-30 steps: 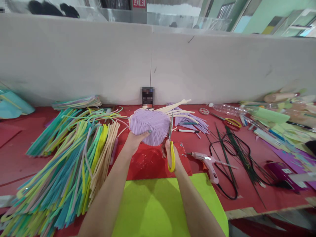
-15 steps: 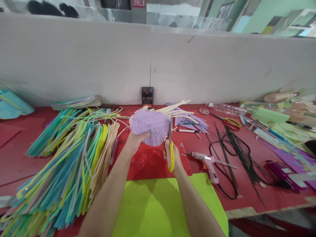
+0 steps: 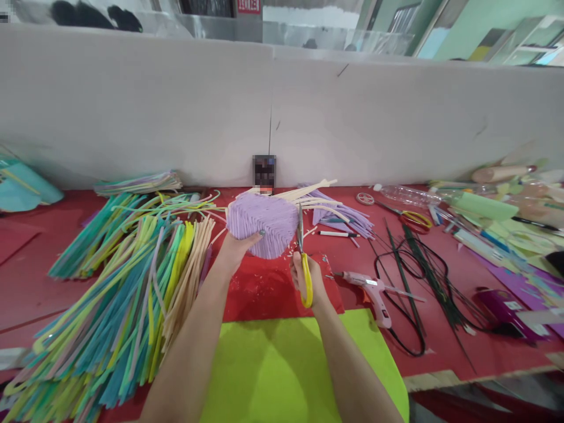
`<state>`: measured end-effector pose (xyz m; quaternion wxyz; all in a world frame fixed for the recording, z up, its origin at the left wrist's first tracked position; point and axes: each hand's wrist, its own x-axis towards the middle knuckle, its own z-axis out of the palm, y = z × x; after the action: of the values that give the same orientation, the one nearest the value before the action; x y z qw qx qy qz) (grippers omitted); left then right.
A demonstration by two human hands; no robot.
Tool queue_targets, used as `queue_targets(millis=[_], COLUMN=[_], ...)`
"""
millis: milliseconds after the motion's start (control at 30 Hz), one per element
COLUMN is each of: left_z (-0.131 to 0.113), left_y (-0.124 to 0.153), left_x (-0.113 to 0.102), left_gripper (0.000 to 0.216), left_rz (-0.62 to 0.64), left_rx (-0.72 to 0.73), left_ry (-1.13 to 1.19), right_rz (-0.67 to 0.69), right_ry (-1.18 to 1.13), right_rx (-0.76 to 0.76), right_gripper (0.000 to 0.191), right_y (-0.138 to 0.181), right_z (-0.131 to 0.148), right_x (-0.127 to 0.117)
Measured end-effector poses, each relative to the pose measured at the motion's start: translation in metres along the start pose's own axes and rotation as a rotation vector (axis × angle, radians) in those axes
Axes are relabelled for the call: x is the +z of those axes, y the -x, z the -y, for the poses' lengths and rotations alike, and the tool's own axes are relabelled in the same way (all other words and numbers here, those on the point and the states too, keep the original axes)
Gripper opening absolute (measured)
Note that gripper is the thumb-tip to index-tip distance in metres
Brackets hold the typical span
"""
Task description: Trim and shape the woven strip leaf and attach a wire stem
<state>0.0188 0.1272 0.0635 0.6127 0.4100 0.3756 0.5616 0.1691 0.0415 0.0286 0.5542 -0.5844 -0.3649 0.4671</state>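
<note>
A purple petal-like piece, made of chenille stems laid in slanting rows, is held up over the table's middle. My left hand grips its lower left edge, thumb across the front. Yellow-handled scissors point upward in my right hand, fingers closed on the handles. Their blades stand along the right edge of the purple piece; I cannot tell whether they touch it. Cream stems lie behind the piece. Small clippings are scattered on the red sheet below.
Many coloured chenille stems spread across the left. On the right lie a pink glue gun with a looping black cord, green wires, a second pair of scissors and a marker. A white partition stands behind.
The purple piece and my left hand have shifted slightly left. The scissor blades have tilted a little left along with the piece's edge.
</note>
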Motion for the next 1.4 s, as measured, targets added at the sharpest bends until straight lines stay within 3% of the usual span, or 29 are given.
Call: queue_targets(millis=[167,367,567,1000,1400], left_z=[0.0,-0.002,0.001,0.003,0.006], left_y=[-0.004,-0.005,-0.004,-0.001,-0.001], left_x=[-0.003,-0.004,0.001,0.009,0.01], left_gripper=[0.059,0.061,0.051,0.054,0.058], left_rz=[-0.107,-0.118,-0.1,-0.134,-0.127], left_rx=[0.057,0.079,0.057,0.025,0.013], left_ry=[0.028,0.059,0.05,0.08,0.049], right_rz=[0.106,0.166,0.176,0.102,0.091], right_ry=[-0.065,-0.041,-0.043,-0.072,-0.059], right_rx=[0.036,-0.035,-0.029,0.01,-0.013], right_gripper=[0.058,0.061,0.06,0.065,0.051], right_y=[0.006,0.007,0.004,0.0,-0.001], right_z=[0.011,0.014,0.01,0.003,0.001], right_x=[0.006,0.008,0.005,0.006,0.002])
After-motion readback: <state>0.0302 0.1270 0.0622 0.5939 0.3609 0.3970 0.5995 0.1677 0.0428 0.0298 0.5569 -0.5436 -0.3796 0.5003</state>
